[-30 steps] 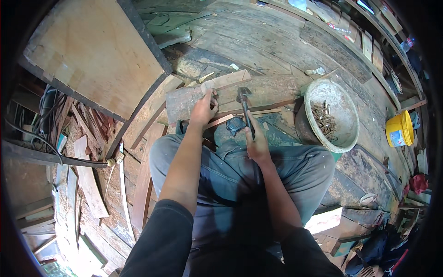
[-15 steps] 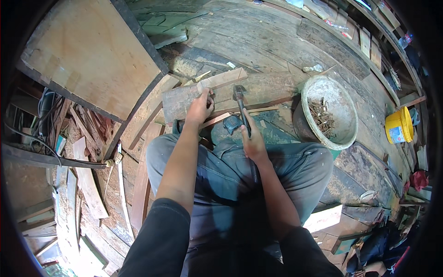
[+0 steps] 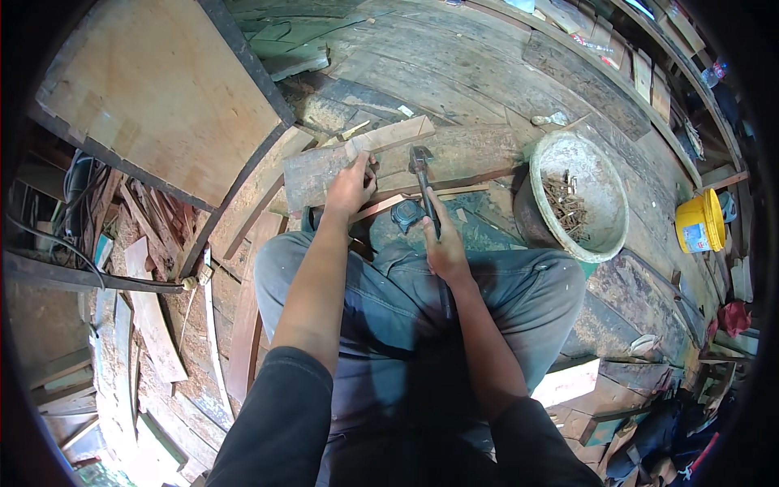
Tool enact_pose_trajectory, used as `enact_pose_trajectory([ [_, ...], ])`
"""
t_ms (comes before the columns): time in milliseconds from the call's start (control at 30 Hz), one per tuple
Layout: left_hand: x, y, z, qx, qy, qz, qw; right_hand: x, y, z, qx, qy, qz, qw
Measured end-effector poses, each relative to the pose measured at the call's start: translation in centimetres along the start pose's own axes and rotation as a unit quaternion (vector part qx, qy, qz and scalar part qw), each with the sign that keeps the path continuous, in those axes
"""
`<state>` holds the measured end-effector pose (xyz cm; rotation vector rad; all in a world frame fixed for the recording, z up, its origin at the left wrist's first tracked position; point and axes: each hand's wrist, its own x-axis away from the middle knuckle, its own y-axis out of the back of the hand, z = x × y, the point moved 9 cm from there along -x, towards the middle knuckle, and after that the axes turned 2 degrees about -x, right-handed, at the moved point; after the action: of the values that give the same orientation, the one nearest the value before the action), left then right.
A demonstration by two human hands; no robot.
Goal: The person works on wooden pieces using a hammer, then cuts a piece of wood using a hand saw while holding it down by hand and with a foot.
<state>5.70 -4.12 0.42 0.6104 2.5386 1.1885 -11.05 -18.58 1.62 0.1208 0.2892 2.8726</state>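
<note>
Two hands busy. What's in each?

Right hand wrapped snug round the hammer handle, thumb along it. Left hand half closed, fingers curled narrow at the near end of the wood strip, seemingly touching it. Can't tell if they pinch anything small; fingertips mostly hidden.

Where's it all sitting?

Landmark = thick board. Strip lies aslant on top of it, toward the far edge. Hammer head is over the middle of the board, right of the strip's near end. Touching or hovering: can't tell. Tape measure off the near side, below the hammer head. Bucket just beside the right end, brown slivers inside, maybe nails.

How to handle it well?

My take: pin the strip flat to the board before any tap. Left fingertips sit pretty close to the head, so tuck them back. Short taps, wrist loose, face square. Grip further down the handle only if more force is needed.

Any hazard?

Main one, I'd judge: strip skidding on the board if the left hold is light.
</note>
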Motion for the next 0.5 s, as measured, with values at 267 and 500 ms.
enact_pose_trajectory([
  [267,0.2,0.1,0.0,-0.019,0.013,0.011,1.0,-0.1,0.0,-0.1,-0.004,0.001,0.004,1.0],
  [500,0.1,-0.2,0.0,-0.051,-0.007,-0.004,0.999,-0.1,0.2,0.8,0.03,0.059,-0.014,0.998],
])
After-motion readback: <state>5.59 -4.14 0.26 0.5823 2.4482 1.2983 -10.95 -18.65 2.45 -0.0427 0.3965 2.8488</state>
